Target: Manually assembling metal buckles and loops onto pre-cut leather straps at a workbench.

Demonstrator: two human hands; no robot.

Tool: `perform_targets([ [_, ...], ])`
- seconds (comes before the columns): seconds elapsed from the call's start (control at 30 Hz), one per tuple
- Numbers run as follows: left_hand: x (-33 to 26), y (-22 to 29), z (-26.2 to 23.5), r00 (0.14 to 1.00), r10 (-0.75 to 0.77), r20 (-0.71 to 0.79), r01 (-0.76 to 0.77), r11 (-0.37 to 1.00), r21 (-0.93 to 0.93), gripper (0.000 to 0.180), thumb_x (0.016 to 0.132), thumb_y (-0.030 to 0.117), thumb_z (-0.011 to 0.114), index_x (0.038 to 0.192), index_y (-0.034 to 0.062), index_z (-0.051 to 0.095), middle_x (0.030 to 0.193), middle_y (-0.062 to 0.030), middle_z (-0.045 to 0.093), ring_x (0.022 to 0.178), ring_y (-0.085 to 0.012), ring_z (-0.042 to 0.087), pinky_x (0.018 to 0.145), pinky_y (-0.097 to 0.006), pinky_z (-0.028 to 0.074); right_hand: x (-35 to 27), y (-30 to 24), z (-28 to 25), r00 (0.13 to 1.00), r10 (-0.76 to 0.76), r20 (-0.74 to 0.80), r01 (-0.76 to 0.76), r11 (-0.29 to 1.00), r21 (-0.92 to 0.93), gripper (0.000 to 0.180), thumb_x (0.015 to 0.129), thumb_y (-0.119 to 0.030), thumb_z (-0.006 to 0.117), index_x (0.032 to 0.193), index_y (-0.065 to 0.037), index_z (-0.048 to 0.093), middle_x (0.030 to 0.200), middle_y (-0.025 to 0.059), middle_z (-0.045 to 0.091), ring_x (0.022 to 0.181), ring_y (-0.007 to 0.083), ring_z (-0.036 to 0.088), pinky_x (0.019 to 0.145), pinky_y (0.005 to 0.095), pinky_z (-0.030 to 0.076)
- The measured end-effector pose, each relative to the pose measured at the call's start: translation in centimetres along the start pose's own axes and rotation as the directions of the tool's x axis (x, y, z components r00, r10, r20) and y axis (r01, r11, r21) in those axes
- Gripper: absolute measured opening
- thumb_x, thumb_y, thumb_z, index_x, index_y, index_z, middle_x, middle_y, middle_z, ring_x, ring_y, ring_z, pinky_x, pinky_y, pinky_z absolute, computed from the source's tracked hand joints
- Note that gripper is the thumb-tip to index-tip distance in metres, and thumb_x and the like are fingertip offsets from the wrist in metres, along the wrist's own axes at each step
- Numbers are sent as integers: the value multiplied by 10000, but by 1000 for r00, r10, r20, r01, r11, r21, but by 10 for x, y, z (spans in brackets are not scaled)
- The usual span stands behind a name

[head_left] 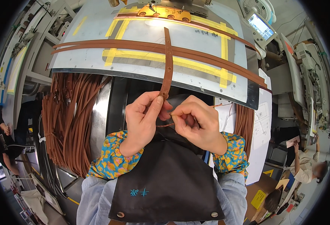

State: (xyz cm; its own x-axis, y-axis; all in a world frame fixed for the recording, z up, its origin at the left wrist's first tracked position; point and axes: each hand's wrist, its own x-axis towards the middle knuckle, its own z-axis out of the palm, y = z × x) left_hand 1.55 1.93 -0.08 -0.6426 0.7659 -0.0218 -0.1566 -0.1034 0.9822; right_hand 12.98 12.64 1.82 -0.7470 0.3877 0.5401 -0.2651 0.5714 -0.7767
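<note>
My left hand [140,116] is closed, with thumb and fingers pinching the near end of a brown strap [168,62]. The strap has a row of small holes and reaches away across the worktable, over other straps. Beside it my right hand [198,122] pinches with thumb and forefinger. A thin reddish-brown strip [165,125] runs between the hands and seems to be in that pinch, though its held part is mostly hidden. Both hands are close together above my dark apron, just off the table's near edge.
Long brown straps [135,45] lie across the white worktable [78,62], marked with yellow tape [195,65]. A machine with a yellow plate [165,14] stands at the far side. Strap bundles hang left [69,123] and right [243,123]. A lit screen [260,26] is far right; other people are at both sides.
</note>
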Motion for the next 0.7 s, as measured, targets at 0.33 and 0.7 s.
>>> perform_targets([
  [0.33, -4, -5, 3, 994, 99, 43, -99, 995, -14, 184, 939, 72, 498, 1033, -59, 586, 770, -54, 639, 605, -61, 564, 543, -180, 463, 9, 17, 0, 991, -123, -46, 99, 933, -346, 201, 687, 48, 690, 858, -7, 600, 765, 71, 546, 602, 190, 565, 465, 284, 448],
  [0.7, -8, 1, 1, 992, 93, 81, -104, 985, 136, 176, 936, 78, 504, 1032, -49, 580, 796, -31, 620, 606, -49, 543, 526, -166, 428, 20, 14, -3, 976, -155, 151, 206, 875, -438, 228, 677, 62, 682, 823, -15, 524, 744, 73, 502, 588, 184, 535, 477, 278, 443],
])
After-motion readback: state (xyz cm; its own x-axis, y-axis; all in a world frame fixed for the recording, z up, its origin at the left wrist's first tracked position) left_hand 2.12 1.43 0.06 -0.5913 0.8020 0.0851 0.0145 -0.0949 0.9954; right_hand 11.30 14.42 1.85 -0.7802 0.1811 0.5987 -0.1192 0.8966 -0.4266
